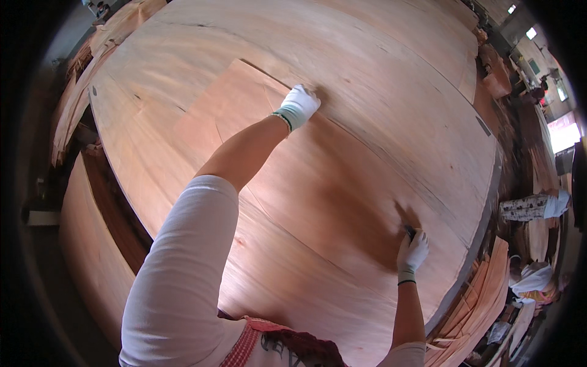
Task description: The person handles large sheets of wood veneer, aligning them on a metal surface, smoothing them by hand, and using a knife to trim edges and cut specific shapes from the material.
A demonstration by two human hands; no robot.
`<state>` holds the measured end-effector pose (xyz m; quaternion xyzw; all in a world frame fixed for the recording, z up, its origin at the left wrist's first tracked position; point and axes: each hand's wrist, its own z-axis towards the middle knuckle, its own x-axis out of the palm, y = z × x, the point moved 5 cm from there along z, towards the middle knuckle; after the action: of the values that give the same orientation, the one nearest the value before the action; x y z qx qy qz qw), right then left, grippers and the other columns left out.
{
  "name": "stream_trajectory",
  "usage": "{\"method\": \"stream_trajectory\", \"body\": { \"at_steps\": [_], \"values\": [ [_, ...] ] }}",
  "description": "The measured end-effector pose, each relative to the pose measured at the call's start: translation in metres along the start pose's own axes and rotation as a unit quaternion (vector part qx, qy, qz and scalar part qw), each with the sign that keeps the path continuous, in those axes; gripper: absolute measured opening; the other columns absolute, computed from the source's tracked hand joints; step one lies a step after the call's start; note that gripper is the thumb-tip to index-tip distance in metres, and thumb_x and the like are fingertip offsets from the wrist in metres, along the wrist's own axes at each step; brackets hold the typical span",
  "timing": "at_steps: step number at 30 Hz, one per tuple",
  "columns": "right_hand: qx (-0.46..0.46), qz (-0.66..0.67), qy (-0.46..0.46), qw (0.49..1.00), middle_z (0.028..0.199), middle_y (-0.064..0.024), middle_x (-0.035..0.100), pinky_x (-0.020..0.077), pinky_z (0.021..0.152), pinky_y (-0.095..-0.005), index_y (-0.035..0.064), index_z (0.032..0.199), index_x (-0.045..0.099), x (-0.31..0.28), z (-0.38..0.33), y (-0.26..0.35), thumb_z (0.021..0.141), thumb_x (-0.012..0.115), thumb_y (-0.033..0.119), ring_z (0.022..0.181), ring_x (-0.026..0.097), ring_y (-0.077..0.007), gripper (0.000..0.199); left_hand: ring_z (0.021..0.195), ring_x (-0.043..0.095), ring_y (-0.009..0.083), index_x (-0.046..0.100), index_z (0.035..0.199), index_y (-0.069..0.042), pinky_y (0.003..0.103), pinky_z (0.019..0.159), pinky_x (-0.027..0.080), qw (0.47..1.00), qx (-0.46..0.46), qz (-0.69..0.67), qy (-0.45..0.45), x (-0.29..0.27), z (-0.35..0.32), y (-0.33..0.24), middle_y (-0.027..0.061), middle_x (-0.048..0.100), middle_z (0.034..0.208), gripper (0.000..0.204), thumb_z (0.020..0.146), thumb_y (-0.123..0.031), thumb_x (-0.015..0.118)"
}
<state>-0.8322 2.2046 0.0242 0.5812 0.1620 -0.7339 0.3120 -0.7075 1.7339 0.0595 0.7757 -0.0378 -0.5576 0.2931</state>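
A broad sheet of pinkish-tan wood veneer (342,202) lies over a large stack of paler veneer (379,67). My left hand (301,104), in a white knit glove with a green-edged cuff, reaches far out to the sheet's far edge. Its fingers are curled closed at that edge, seemingly pinching it; the fingertips are hidden. Low on the right, my right hand (414,249), gloved the same way, grips a small dark-handled tool (409,231) just over the veneer. The tool's working end is too small to make out.
Torn veneer strips (474,300) are heaped beside the stack on the right, and more veneer scraps (79,101) hang at the far left. A curved wooden panel (92,244) stands at the near left. Bundled cloth (531,278) lies at the far right.
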Motion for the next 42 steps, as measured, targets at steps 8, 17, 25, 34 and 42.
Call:
{"method": "stream_trajectory", "body": {
  "at_steps": [8,17,25,34,42],
  "values": [
    [-0.023,0.002,-0.014,1.000,0.091,-0.0144,0.059,0.0457,0.072,-0.0481,0.0060,0.095,0.053,0.002,0.003,0.008,0.082,0.059,0.013,0.085,0.057,-0.0369,0.016,0.097,0.061,0.0266,0.064,0.094,-0.013,0.040,0.085,0.048,0.914,-0.154,-0.166,-0.338,-0.005,-0.084,0.090,0.0093,0.064,0.097,0.016,0.079,-0.008,0.059],
    [-0.045,-0.036,-0.026,0.998,0.093,-0.0160,0.060,0.0474,0.073,-0.0483,0.0052,0.098,0.053,-0.001,-0.006,0.009,0.084,0.059,0.016,0.087,0.059,-0.0369,0.018,0.085,0.059,0.0358,0.061,0.091,-0.004,0.044,0.074,0.048,0.837,-0.386,-0.207,-0.327,0.078,-0.500,0.205,0.0155,0.062,0.089,0.007,0.084,-0.003,0.059],
    [-0.002,-0.162,0.034,0.986,0.095,-0.0143,0.062,0.0520,0.072,-0.0487,0.0079,0.097,0.050,-0.010,0.004,0.013,0.091,0.056,0.027,0.087,0.063,-0.0354,0.021,0.089,0.063,0.0378,0.057,0.093,-0.005,0.044,0.076,0.050,0.602,-0.767,-0.202,0.086,0.271,-0.926,0.120,0.0201,0.067,0.095,0.018,0.092,-0.019,0.045],
    [0.021,0.038,0.037,0.998,0.101,-0.0193,0.060,0.0494,0.073,-0.0502,0.0070,0.103,0.048,-0.058,-0.050,0.111,0.097,0.047,0.037,0.089,0.061,-0.0405,0.030,0.106,0.059,0.0370,0.063,0.110,-0.002,0.041,0.092,0.048,0.790,-0.512,-0.236,-0.239,0.132,-0.727,0.158,0.0182,0.064,0.112,0.026,0.090,-0.014,0.054],
    [-0.018,0.208,0.070,0.976,0.088,-0.0251,0.061,0.0438,0.069,-0.0520,0.0013,0.096,0.050,-0.058,-0.074,0.180,0.097,0.049,0.030,0.083,0.059,-0.0442,0.029,0.112,0.057,0.0328,0.063,0.115,-0.005,0.040,0.096,0.045,0.829,-0.226,-0.409,-0.309,0.043,-0.445,0.147,0.0145,0.063,0.116,0.030,0.086,-0.016,0.061]
  ]
}}
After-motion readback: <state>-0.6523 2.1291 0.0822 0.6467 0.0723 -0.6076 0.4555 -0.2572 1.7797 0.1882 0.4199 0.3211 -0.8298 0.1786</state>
